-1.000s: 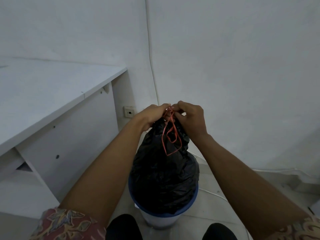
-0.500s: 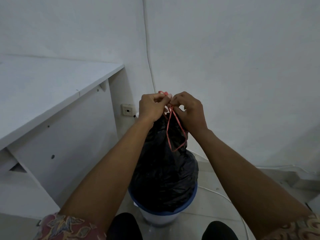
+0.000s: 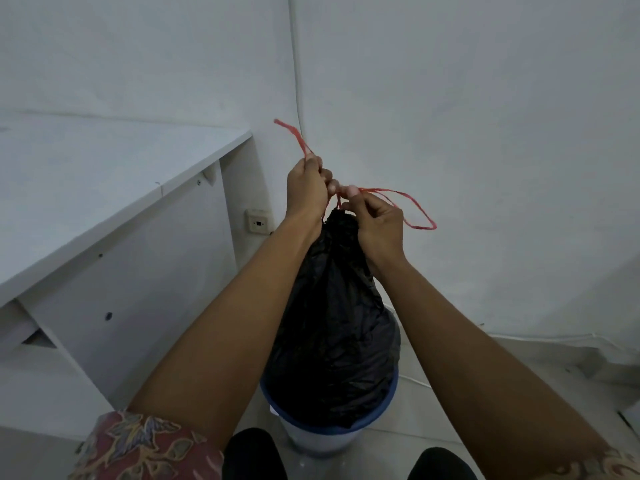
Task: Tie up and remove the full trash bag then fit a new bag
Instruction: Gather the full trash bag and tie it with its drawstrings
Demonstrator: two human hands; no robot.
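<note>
A full black trash bag (image 3: 332, 334) stands in a white bin with a blue rim (image 3: 391, 398), its neck gathered tight at the top. A red drawstring (image 3: 420, 216) comes out of the neck. My left hand (image 3: 306, 188) grips one strand, whose end sticks up and to the left. My right hand (image 3: 379, 225) pinches the other strand, which loops out to the right. Both hands sit just above the bag's neck, close together.
A white desk (image 3: 104, 174) with a side panel stands to the left of the bin. A wall socket (image 3: 258, 222) sits low in the corner. White walls close in behind and right, and a white cable (image 3: 415, 381) runs along the tiled floor.
My hands have risen and pulled the red strands apart: the hanging loop now stretches out to the right, and one end points up left. The bag's neck is drawn tighter and higher.
</note>
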